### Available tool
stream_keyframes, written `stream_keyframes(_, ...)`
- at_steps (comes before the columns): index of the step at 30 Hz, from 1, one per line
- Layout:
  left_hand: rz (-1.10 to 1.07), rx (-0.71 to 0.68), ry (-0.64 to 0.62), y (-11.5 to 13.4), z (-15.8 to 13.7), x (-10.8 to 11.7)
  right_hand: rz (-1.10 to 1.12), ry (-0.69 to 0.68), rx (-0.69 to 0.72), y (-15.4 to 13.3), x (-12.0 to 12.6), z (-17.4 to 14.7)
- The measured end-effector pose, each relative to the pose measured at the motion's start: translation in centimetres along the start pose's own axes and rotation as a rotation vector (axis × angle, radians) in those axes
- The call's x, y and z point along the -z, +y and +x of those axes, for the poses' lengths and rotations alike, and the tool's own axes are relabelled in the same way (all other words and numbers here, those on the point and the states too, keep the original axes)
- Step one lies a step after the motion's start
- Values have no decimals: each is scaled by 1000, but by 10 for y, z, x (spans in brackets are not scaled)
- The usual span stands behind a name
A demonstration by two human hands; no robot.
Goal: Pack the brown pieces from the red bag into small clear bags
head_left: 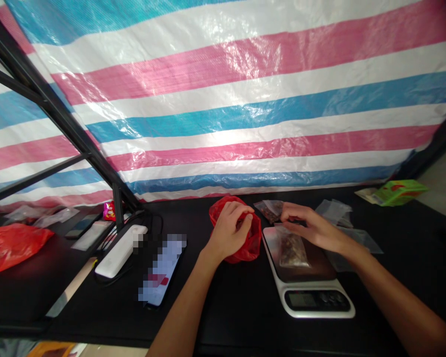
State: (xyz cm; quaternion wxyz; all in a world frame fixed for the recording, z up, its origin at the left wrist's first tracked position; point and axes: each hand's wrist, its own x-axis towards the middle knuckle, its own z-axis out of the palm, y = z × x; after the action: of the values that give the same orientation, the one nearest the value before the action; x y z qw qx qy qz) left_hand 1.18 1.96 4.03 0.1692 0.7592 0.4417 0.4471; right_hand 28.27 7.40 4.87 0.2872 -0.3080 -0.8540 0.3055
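Note:
My left hand (232,230) is over the open mouth of a red plastic bag (254,243), its fingers curled in toward the thumb. Whatever lies between those fingertips is hidden. My right hand (312,225) has its thumb and bent fingers pinched at the top edge of a small clear plastic bag (293,250). Brownish bits fill the lower part of that small bag, which rests on the dark plate of a white kitchen scale (319,315). Just behind the scale lies a second small clear bag (269,210) with dark brown contents, partly covered by my right fingers.
Flat clear bags (360,240) lie right of the scale, with a green packet (401,192) beyond. Leftward are a phone (165,270), a white power strip (121,250) with black cable, and another red bag (17,245). Black metal bars (65,124) and a striped sheet (245,99) stand behind.

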Motion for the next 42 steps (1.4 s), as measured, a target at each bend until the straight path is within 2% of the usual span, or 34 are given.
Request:
stream_keyframes(3, -64, 20, -23, 7, -3, -11, 127, 114, 51, -11, -5, 1)
stream_keyframes(8, -129, 53, -74, 14, -7, -25, 270, 191, 90, -16, -26, 5)
stream_keyframes(11, -192, 75, -48, 12, -5, -27, 299, 224, 55, -11, -36, 6)
stream_keyframes(16, -308, 208, -5, 8, -4, -29, 486, 280, -58, -8, -41, 6)
stream_keyframes(20, -279, 207, 2, 9, -4, -29, 543, 344, -98, -8, -42, 9)
stream_keyframes(27, -242, 185, 8, 8, -4, -30, 524, 354, -102, -1, -48, 12)
stream_keyframes(34, -246, 193, 15, 7, -5, -31, 545, 289, -69, -2, -49, 10)
stream_keyframes(42, -237, 169, 27, 7, -4, -29, 540, 314, -65, 0, -49, 8)
